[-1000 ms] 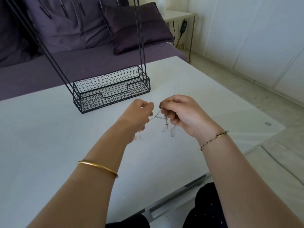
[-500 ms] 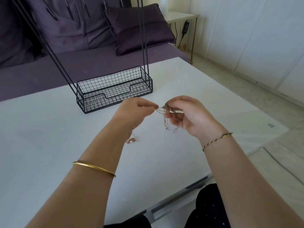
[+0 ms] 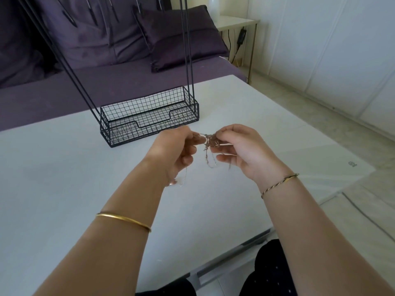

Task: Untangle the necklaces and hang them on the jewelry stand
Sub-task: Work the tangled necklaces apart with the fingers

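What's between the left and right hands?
Head view: the tangled necklaces, pinched by the left hand and right hand, with loose chain ends dangling below.

L grip [image 3: 173, 151], R grip [image 3: 242, 151]: pinching.

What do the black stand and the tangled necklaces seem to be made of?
Jewelry stand: likely metal wire, matte black coating; thin straight rods and a grid basket suggest it. Necklaces: probably fine metal chain, silvery to rosy; thin hanging strands with a slight glint, too small to be sure.
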`<state>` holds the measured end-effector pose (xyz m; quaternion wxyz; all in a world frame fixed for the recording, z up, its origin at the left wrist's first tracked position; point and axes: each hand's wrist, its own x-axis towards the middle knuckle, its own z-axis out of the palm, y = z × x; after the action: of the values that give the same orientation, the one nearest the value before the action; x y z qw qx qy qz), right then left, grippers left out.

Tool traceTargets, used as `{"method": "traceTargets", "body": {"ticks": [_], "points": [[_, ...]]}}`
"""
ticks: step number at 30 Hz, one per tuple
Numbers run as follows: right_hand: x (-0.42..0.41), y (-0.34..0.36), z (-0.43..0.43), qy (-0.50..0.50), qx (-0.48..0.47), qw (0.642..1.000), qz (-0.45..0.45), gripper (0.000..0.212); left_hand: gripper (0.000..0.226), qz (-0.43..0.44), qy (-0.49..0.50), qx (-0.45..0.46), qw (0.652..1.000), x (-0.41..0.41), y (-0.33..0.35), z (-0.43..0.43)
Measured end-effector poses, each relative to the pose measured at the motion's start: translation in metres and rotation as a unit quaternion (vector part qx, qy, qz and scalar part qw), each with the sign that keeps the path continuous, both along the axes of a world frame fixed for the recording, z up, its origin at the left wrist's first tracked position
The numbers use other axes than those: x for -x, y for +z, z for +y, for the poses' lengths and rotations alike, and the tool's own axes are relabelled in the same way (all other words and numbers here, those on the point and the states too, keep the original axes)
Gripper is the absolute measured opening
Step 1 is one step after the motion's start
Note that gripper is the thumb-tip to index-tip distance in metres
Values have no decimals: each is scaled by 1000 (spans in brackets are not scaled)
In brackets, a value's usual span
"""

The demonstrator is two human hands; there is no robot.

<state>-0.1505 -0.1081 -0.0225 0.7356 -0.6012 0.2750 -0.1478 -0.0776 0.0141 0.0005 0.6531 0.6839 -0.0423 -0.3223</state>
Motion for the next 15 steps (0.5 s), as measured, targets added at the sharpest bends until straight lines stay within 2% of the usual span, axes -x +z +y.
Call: {"method": "traceTargets", "body": {"ticks": [2,5,10,13,15], "points": [[-1,0,0,-1,-16,1000,0,13,23,28,19,50,998,0,1,-1],[-3,-1,1,3,-72,997,-14,11,23,44,41,73,996,-1,0,-1],[-4,0,0,5,-163,983,-78,9,21,53,8,11,999,-1,1,0],[-4,1,-2,-15,-135,988,-79,10,15,32,-34,-37,998,-1,1,0],[-3,1,-2,-19,-117,990,-77,13,10,-12,-58,-60,996,-1,0,1]]}}
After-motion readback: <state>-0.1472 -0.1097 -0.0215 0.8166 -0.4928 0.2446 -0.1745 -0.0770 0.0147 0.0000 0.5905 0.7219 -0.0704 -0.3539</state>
